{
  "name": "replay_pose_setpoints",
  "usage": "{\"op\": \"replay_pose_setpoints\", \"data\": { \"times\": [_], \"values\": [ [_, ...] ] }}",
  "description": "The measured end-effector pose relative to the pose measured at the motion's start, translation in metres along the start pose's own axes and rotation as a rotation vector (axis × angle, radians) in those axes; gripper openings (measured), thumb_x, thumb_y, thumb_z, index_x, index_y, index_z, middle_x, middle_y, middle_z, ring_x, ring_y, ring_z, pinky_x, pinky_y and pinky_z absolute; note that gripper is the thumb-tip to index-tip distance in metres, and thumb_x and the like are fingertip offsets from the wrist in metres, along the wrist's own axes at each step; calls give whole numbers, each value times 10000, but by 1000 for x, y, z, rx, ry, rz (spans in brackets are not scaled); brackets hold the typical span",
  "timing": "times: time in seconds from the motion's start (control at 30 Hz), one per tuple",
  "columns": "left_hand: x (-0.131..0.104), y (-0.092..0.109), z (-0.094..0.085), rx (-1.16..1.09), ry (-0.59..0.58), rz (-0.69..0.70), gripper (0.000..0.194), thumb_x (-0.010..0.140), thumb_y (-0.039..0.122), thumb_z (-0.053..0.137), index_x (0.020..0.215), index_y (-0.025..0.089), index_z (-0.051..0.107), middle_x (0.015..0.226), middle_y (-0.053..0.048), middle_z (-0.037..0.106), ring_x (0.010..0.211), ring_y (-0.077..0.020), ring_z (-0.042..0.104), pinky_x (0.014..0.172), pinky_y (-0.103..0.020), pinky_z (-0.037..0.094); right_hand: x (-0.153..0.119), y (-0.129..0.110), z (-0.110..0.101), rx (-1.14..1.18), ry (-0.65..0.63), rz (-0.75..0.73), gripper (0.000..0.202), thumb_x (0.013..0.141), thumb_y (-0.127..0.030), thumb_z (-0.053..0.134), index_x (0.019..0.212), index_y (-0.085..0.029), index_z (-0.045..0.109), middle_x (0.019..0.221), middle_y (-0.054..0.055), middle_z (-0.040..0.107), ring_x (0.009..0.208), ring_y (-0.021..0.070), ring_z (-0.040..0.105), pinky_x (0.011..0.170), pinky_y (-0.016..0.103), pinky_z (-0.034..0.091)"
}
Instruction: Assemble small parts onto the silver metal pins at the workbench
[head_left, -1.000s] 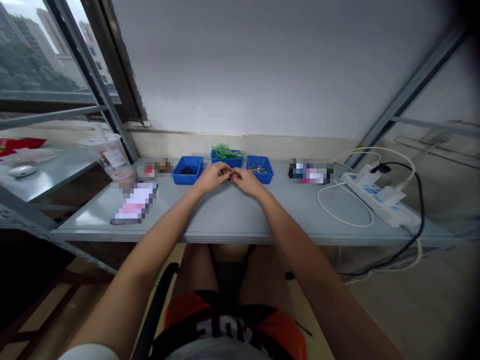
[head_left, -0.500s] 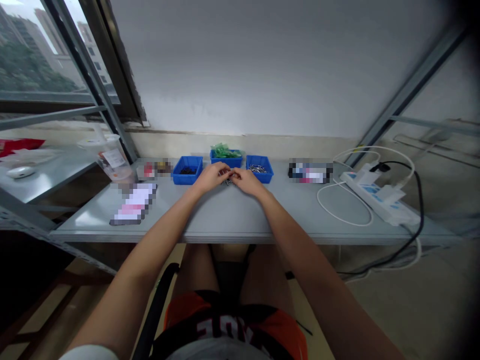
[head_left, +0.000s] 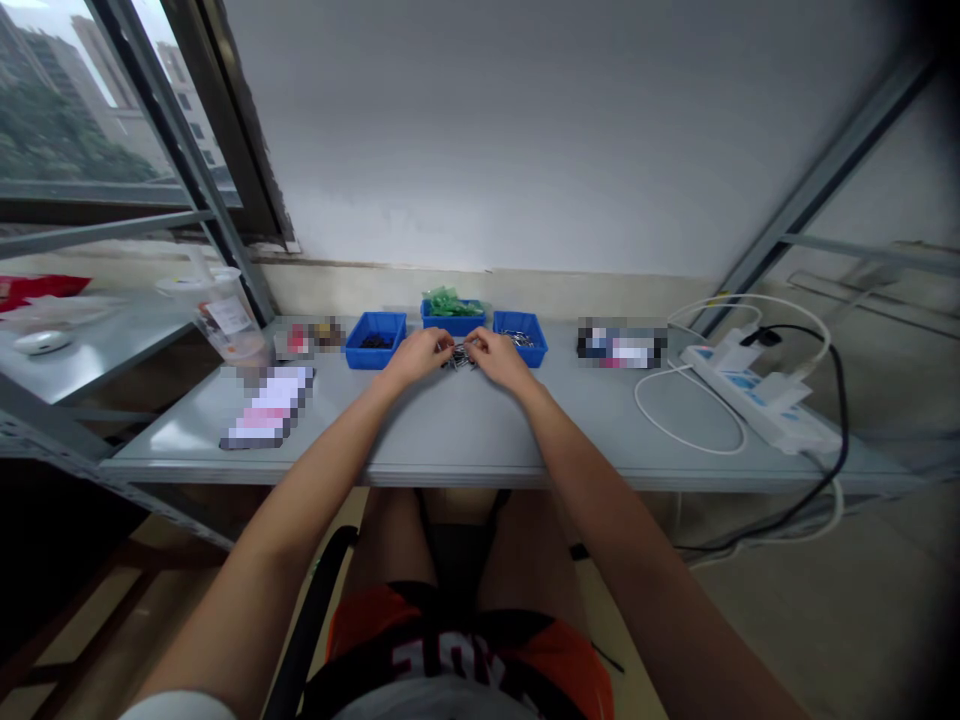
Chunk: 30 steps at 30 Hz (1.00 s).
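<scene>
A small pile of shiny metal pieces (head_left: 460,357) lies on the grey table between my two hands; they are too small to tell their kind. My left hand (head_left: 422,353) is at the pile's left side, with fingers curled and closed toward the thumb. At its right side, my right hand (head_left: 493,357) has its fingers bent together in a pinch. What either hand holds, if anything, is too small to make out. Beyond them stand a blue bin (head_left: 376,340) of dark pieces, another blue bin (head_left: 452,324) with green plastic packets (head_left: 444,302), and a third blue bin (head_left: 519,338) of metal pieces.
On the left of the table (head_left: 457,430) are a blurred-out phone (head_left: 268,407) and a drink cup (head_left: 229,318). A second blurred item (head_left: 621,344) lies right of the bins. A white power strip (head_left: 761,400) with looping cables occupies the right end.
My hands, which met over the pile, have moved a little apart. More of the metal pieces now shows between them.
</scene>
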<state>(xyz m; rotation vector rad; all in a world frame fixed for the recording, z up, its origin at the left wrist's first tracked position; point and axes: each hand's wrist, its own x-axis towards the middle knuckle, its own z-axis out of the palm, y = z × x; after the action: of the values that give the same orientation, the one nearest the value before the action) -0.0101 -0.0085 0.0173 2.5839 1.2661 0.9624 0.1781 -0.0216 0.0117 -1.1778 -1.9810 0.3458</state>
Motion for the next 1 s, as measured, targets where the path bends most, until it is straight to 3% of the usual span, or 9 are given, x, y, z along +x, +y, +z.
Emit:
{"op": "replay_pose_setpoints", "data": {
  "times": [0.23, 1.0],
  "values": [
    [0, 4, 1, -54, -117, 73, 180, 818, 219, 525, 901, 158, 672, 805, -54, 683, 698, -161, 583, 639, -260, 417, 0, 0, 2, 63, -10, -39, 156, 859, -305, 502, 899, -195, 606, 707, 7, 637, 611, 135, 541, 624, 251, 382],
    [1, 6, 1, -106, -102, 73, 176, 814, 217, 516, 871, 131, 659, 778, -51, 674, 696, -147, 583, 663, -257, 432, -2, -6, -1, 83, -16, -34, 176, 857, -319, 505, 885, -181, 611, 652, -6, 604, 570, 119, 503, 581, 240, 349]
  ]
}}
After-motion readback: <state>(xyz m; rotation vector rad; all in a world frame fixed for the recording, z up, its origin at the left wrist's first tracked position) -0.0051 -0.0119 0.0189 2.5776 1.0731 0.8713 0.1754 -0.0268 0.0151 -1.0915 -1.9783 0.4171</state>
